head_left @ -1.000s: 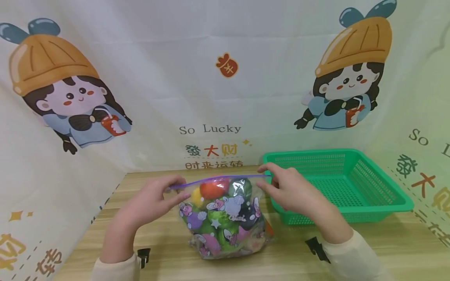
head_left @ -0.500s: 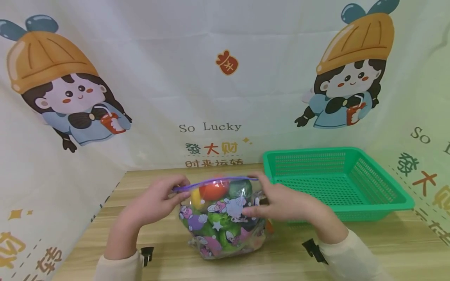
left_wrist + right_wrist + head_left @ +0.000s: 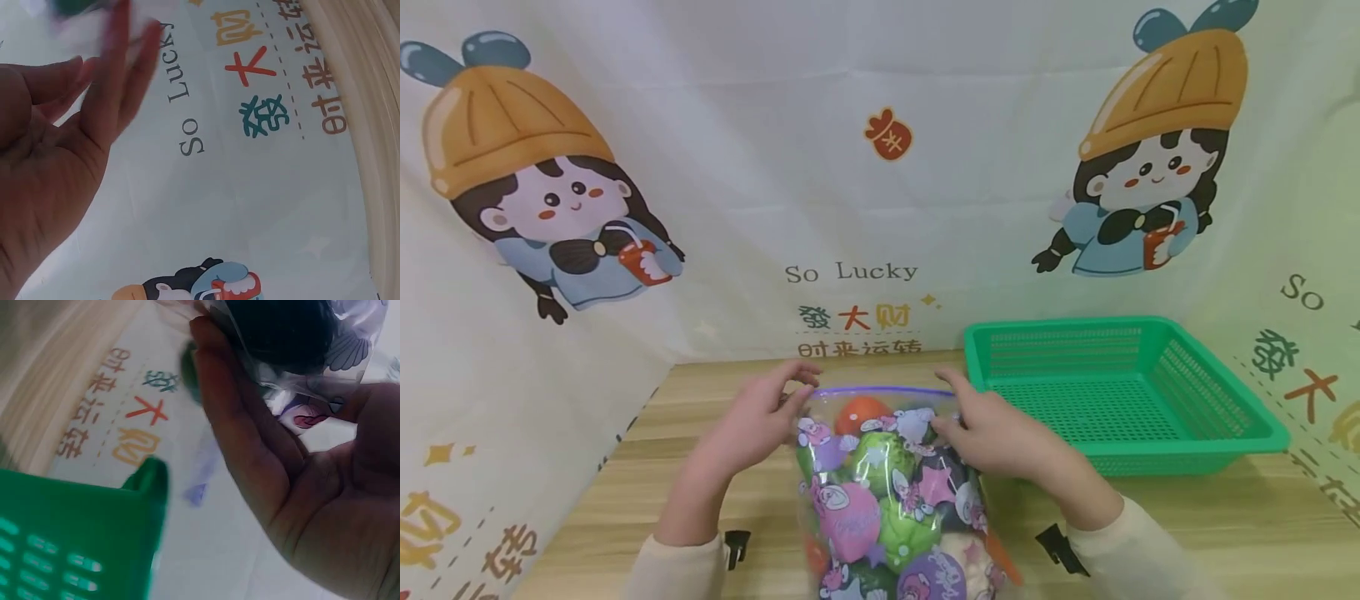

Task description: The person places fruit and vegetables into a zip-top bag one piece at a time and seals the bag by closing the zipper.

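Observation:
A clear zip bag (image 3: 880,400) with a purple zip strip and pink and purple cartoon prints stands between the hands in the head view. Through the film show a red-orange round piece (image 3: 861,413), green vegetable-like pieces (image 3: 880,461) and a dark piece (image 3: 281,328). My left hand (image 3: 763,421) pinches the bag's upper left corner; in the left wrist view its fingers (image 3: 103,94) are blurred. My right hand (image 3: 1000,433) grips the upper right side, thumb in front and fingers behind the film. The bag's bottom runs past the frame's lower edge.
A green plastic basket (image 3: 1120,454) with slotted walls stands at the right, close to the right hand. The wooden table (image 3: 700,379) ends at a printed cloth backdrop (image 3: 760,208). Two black clips (image 3: 736,547) show by the cuffs.
The bag has tilted so its printed front faces up more, and its lower part has come nearer the camera. Both hands sit closer together at its top; the right hand has taken hold of the side.

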The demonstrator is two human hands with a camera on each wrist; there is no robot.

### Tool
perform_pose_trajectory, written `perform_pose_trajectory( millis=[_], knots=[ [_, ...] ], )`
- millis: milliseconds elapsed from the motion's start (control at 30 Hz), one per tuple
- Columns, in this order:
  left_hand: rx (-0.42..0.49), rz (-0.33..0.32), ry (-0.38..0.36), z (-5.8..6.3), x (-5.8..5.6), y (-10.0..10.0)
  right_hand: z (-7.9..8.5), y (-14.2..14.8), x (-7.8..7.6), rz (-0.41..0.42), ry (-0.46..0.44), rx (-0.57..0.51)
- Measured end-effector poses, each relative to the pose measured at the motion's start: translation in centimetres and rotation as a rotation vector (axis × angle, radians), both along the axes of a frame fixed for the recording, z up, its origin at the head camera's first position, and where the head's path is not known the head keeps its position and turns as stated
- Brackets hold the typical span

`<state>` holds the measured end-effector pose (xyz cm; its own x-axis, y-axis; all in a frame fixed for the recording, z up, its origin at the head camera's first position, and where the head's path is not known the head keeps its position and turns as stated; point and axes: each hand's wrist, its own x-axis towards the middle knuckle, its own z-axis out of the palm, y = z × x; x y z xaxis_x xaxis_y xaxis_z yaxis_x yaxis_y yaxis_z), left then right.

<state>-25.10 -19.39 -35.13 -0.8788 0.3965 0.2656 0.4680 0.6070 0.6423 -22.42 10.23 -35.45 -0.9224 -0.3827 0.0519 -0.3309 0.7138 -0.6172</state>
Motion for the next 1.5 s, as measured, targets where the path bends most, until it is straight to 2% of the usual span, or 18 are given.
perform_pose_trajectory(
  millis=[133, 200, 267, 333, 367, 500, 600, 700, 833, 933, 1067, 1167, 1267, 1367, 1500],
  knots=[
    [-0.145, -0.02, 0.11, -0.7, 0.0, 0.9, -0.3, -0.3, -0.1, -0.022, -0.022, 0.076],
    [-0.249, -0.028, 0.161, -0.7, 0.4, 1.7, -0.2, -0.3, 0.0, -0.017, -0.011, 0.107],
    [-0.335, -0.025, 0.161, -0.6, 1.2, 2.5, 0.1, -0.2, 0.5, 0.007, 0.025, 0.134],
    [-0.417, -0.016, 0.121, -0.4, 2.6, 3.5, 0.5, -0.1, 1.5, 0.051, 0.063, 0.181],
    [-0.456, -0.025, 0.077, -0.3, 3.4, 4.0, 0.6, 0.0, 2.1, 0.082, 0.079, 0.217],
    [-0.592, -0.092, -0.059, -0.7, 6.6, 5.9, 0.2, -0.3, 4.8, 0.213, 0.132, 0.395],
    [-0.647, -0.1, -0.068, -1.6, 7.5, 6.9, -1.4, -1.2, 5.5, 0.27, 0.163, 0.472],
    [-0.672, -0.043, -0.025, -2.2, 7.2, 7.1, -3.0, -2.2, 4.8, 0.29, 0.198, 0.474],
    [-0.668, 0.005, -0.002, -2.5, 6.1, 6.9, -4.4, -2.8, 3.7, 0.277, 0.149, 0.398],
    [-0.675, 0.044, 0.019, -3.2, 5.4, 7.4, -5.2, -2.8, 3.1, 0.25, 0.111, 0.336],
    [-0.777, 0.101, 0.078, -4.0, 4.8, 8.6, -6.2, -2.8, 2.6, 0.203, 0.087, 0.293],
    [-0.843, 0.105, 0.109, -4.3, 4.5, 9.1, -7.0, -2.7, 2.6, 0.157, 0.072, 0.285],
    [-0.828, 0.111, 0.087, -4.7, 4.4, 8.6, -7.6, -2.8, 2.6, 0.142, 0.086, 0.285],
    [-0.765, 0.113, 0.053, -5.2, 4.5, 7.8, -7.8, -3.0, 2.5, 0.151, 0.114, 0.294],
    [-0.716, 0.099, 0.059, -5.6, 4.5, 7.3, -8.1, -3.2, 2.4, 0.147, 0.119, 0.314]
  ],
)
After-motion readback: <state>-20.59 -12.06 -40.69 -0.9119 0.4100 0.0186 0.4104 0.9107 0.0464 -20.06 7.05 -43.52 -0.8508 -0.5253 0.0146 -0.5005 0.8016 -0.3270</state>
